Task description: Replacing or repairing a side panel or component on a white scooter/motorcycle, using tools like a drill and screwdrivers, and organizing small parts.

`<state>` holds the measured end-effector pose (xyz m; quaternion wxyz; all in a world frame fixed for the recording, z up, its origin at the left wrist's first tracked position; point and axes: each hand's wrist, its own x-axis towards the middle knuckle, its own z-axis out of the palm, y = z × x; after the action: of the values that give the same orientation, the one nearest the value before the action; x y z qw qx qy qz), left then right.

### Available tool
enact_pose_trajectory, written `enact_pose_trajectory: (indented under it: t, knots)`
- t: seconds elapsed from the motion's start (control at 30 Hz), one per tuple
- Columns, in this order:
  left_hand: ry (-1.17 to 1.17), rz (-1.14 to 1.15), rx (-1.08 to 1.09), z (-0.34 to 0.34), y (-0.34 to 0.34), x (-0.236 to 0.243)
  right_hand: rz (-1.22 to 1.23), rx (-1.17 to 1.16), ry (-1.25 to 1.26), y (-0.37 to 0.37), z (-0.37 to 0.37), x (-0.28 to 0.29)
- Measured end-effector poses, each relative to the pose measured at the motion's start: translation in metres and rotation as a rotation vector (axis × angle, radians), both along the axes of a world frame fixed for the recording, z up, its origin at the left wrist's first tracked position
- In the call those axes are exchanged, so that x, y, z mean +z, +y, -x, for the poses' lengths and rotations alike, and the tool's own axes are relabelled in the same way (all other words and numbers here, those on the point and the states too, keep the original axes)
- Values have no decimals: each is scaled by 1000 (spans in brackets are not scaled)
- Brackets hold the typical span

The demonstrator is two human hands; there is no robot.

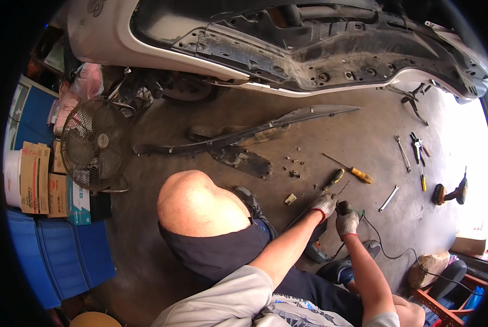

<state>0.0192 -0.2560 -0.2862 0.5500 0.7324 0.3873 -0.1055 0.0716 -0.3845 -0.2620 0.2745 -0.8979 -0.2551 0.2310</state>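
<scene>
Both of my hands wear pale knitted work gloves and are close together low in front of me, right of my bare knee. My left hand point(324, 205) is closed; whatever is in its fingers is hidden. Beside it, my right hand point(347, 222) is wrapped round a black corded tool point(342, 206), its kind unclear. A thin rod point(344, 188) points up from between the hands. From the right hand a dark cable point(383, 248) runs off to the right. Just beyond the left hand lies a screwdriver with a black-and-yellow handle point(336, 176). A second, yellow-handled screwdriver point(361, 174) lies near it.
A raised car body part point(331, 71) spans the far side. Long dark trim point(244, 132) lies on the floor with several small fasteners point(294, 174). Wrenches point(389, 198), pliers point(417, 147) and a cordless drill point(452, 191) lie right. A fan point(94, 144) and boxes point(35, 177) stand left.
</scene>
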Motion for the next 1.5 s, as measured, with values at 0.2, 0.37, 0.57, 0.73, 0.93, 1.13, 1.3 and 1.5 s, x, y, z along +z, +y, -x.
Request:
enact_pose_trajectory:
  t: [0.2,0.37,0.57,0.73,0.93,1.13,1.3,1.5]
  knots:
    - [55,60,-9,-5,4,22,-42,-125,107,0,2,28]
    - [88,38,5,-4,1,27,-364,-733,927,7,-12,15]
    - [77,-40,-69,2,-2,18,-273,-741,1417,9,-19,30]
    - [36,-24,-65,-2,3,-3,-319,-575,1284,10,-19,28]
    - [-14,62,-28,-11,0,-1,163,18,-215,-1,-11,16]
    - [-117,-23,21,-11,2,-15,-136,-537,570,-3,-20,20]
    - [-84,42,52,-27,-5,-30,71,-527,975,-31,-33,-2]
    - [-135,-120,71,-37,-11,-20,342,443,603,-62,-41,-33]
